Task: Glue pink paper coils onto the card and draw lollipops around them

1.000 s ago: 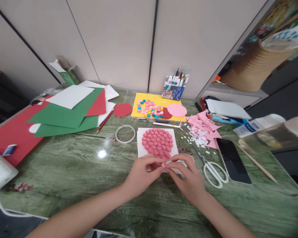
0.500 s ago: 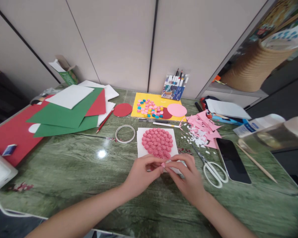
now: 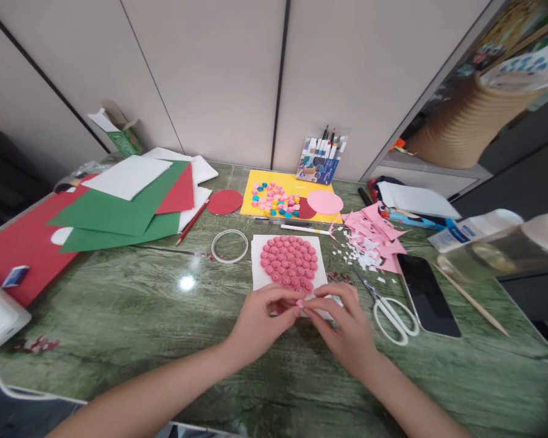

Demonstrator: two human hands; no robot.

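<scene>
At the near edge of the white card [image 3: 258, 271], the left hand [image 3: 260, 319] pinches a small pink piece [image 3: 300, 303] between thumb and forefinger. The right hand [image 3: 347, 325] meets it from the other side, its thumb and forefinger drawn close together on the same piece; its other fingers are curled. On the card sits a round cluster of pink coils [image 3: 290, 261]. Left of the card lies a ring [image 3: 213, 248]; right of it, scissors [image 3: 395, 316] and then a phone [image 3: 428, 295].
</scene>
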